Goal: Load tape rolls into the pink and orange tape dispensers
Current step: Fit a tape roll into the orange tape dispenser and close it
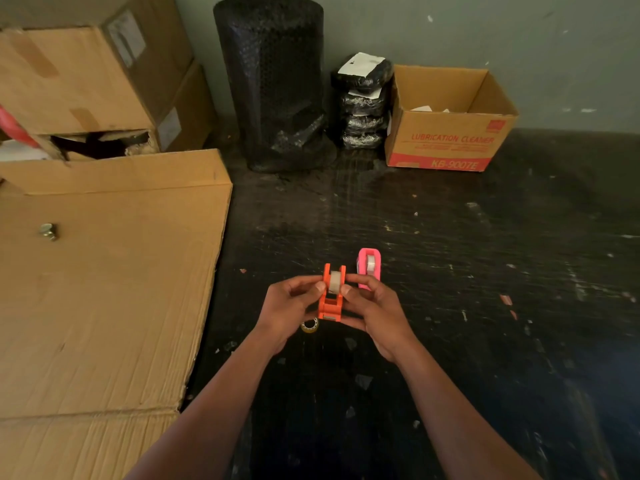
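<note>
I hold the orange tape dispenser [331,304] between both hands above the dark table. A clear tape roll [335,281] sits between its two side walls, and both thumbs press on that roll. My left hand [289,308] grips the dispenser's left side; my right hand [375,315] cups its right side and underside. The pink tape dispenser [369,266] stands on the table just behind my right fingers, with a clear roll inside it. A small yellowish tape roll [310,325] lies on the table below my left hand, partly hidden.
A flat cardboard sheet [104,289] covers the table's left side, with a small metal piece [48,232] on it. Stacked cartons stand at the back left. A black bubble-wrap roll [273,84], black wrapped bundles [363,102] and an open "Lubrication Cleaner" box [446,133] line the wall.
</note>
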### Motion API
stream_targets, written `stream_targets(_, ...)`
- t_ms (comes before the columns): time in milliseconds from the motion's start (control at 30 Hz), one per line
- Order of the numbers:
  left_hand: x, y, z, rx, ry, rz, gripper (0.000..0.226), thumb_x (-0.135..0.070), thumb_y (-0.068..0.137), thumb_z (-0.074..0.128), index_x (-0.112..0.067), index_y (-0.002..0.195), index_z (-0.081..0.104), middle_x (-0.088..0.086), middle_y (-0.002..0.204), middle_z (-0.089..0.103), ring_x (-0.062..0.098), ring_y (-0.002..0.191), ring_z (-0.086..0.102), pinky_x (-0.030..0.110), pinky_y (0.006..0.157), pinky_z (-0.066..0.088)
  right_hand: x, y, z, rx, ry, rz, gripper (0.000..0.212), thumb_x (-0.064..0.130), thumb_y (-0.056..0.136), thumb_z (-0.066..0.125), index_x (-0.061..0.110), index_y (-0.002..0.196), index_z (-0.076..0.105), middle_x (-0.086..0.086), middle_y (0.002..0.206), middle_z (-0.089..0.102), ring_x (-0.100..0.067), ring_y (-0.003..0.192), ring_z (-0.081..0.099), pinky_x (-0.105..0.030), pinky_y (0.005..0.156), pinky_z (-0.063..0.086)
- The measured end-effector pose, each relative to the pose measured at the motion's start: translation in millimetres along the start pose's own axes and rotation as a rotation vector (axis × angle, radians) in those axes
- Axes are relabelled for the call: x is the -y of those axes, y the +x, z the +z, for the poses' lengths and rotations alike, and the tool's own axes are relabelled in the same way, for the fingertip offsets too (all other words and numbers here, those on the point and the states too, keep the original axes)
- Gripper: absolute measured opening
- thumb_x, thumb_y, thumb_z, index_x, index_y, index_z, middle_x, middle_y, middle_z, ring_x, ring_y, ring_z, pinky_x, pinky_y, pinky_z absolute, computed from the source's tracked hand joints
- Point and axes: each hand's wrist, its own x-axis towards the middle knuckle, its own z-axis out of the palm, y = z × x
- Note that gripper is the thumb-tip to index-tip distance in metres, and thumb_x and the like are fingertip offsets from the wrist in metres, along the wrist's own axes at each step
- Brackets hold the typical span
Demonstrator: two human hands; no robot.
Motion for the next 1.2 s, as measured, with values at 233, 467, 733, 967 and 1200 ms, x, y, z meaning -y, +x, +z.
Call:
stream_targets(233, 10, 11, 0, -0.007, 0.082, -0.021, 0.02, -0.01, 0.099, 0.065, -0.014, 0.117, 0.074, 0.006, 0.11, 0.08, 0.017, 0.099, 0.079, 0.038, 0.088, 0.065, -7, 9, 1, -0.022, -0.087, 0.03, 0.025, 0.016, 0.105, 0.06, 0.023, 0.128, 0.066, -0.006, 0.119, 0.078, -0.015, 0.105, 0.079, -0.033, 0.087, 0.065)
stream_targets(467, 16, 29, 1, -0.016, 0.113, -0.039, 0.022, -0.011, 0.098, 0.067, -0.014, 0.119, 0.073, 0.006, 0.113, 0.079, 0.018, 0.101, 0.079, 0.043, 0.091, 0.064, -8, 21, -1, -0.035, -0.101, 0.051, 0.029, 0.01, 0.105, 0.058, 0.018, 0.132, 0.065, -0.007, 0.117, 0.078, -0.01, 0.099, 0.08, -0.022, 0.073, 0.063)
stream_targets(733, 33, 57, 1, -0.025, 0.208, -0.097, 0.024, -0.008, 0.099, 0.065, -0.016, 0.12, 0.074, 0.005, 0.113, 0.079, 0.02, 0.104, 0.078, 0.048, 0.092, 0.064, -26, 45, -2, -0.107, -0.127, 0.107, 0.027, 0.011, 0.103, 0.063, 0.013, 0.129, 0.067, -0.005, 0.113, 0.078, -0.013, 0.098, 0.08, -0.028, 0.079, 0.065)
stream_targets(967, 46, 81, 6, -0.041, 0.343, -0.212, 0.025, -0.003, 0.095, 0.068, -0.015, 0.117, 0.075, 0.006, 0.112, 0.078, 0.019, 0.102, 0.077, 0.043, 0.092, 0.064, -57, 81, -6, -0.123, -0.341, 0.176, 0.027, 0.009, 0.102, 0.06, 0.028, 0.114, 0.076, -0.002, 0.112, 0.08, -0.018, 0.104, 0.077, -0.048, 0.098, 0.062)
stream_targets(1200, 60, 89, 15, -0.072, 0.468, -0.234, 0.031, 0.0, 0.094, 0.069, -0.012, 0.122, 0.072, 0.007, 0.112, 0.078, 0.01, 0.089, 0.074, 0.021, 0.07, 0.062, -99, 103, -26, -0.157, -0.468, 0.17, 0.036, 0.015, 0.095, 0.06, 0.048, 0.098, 0.075, 0.004, 0.109, 0.08, -0.018, 0.106, 0.077, -0.053, 0.097, 0.061)
